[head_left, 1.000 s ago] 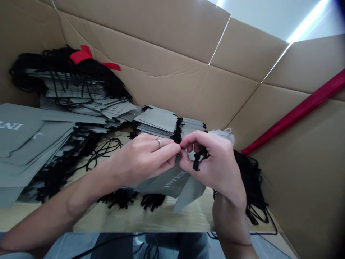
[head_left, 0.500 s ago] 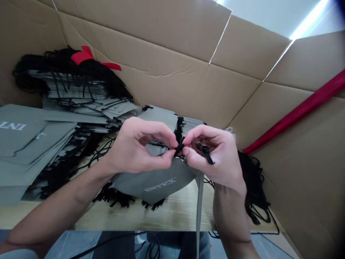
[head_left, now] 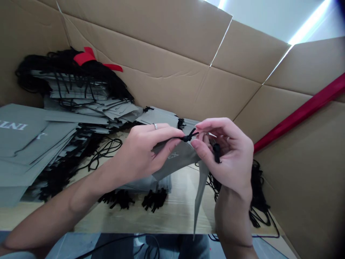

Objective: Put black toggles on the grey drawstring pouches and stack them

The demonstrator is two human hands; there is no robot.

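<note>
Between my hands is a black cord with a knot in it. My left hand, a ring on one finger, pinches the cord just left of the knot. My right hand is closed with thumb and index finger at the cord's short ends; a second black knot sticks out of its palm. A grey printed bag hangs below the cord, partly hidden by my left hand, and a grey strip of it drops under my right hand.
Grey bags with black cords are piled at left, with a taller stack behind under a red strip. More bags lie below my hands. Black cords lie at right. Cardboard walls enclose the table.
My hands have moved slightly right and up and come a little apart. The knot now shows tightened between them, and the left hand has turned so its back faces up.
</note>
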